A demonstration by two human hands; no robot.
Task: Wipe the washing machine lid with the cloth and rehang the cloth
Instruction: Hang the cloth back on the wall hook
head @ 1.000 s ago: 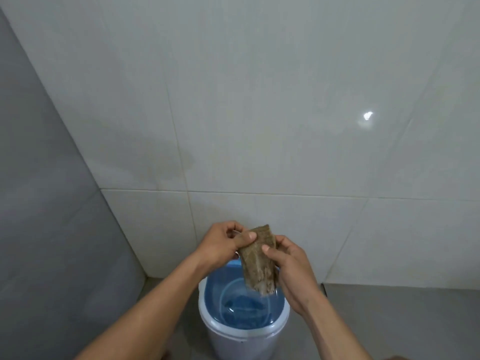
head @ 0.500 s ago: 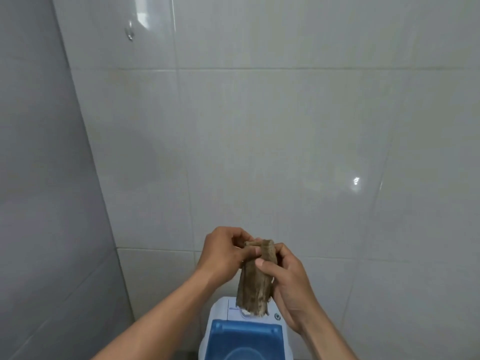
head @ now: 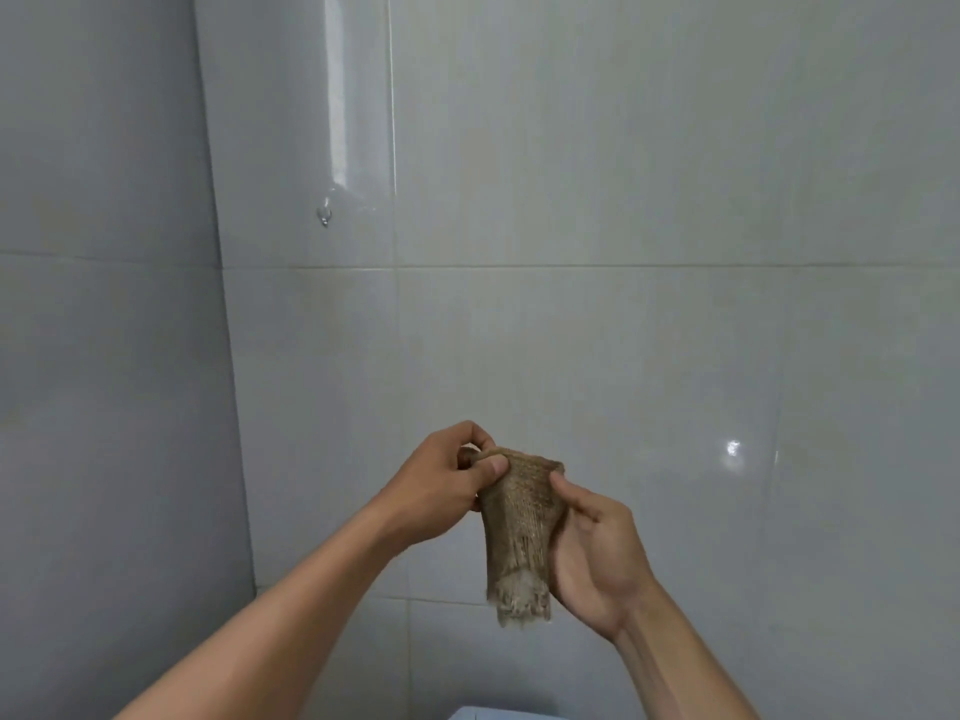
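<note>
Head view: a big tiled wall (head: pixel 623 200) fills most of the picture. A tiny bit of the washing machine (head: pixel 498 713) peeks in at the bottom edge. The left hand (head: pixel 441 485) pinches the top corner of the brown cloth (head: pixel 522 532). The right hand (head: pixel 597 553) holds its other side, so the cloth hangs in the air between both hands. A small metal hook (head: pixel 324 215) sits high on the wall, well apart from the cloth.

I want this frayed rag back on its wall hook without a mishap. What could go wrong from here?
The small metal wall hook sits high and left of the brown woven cloth, so the reach could miss. Left hand and right hand pinch only its top edge; its frayed bottom could snag or shed.
</note>
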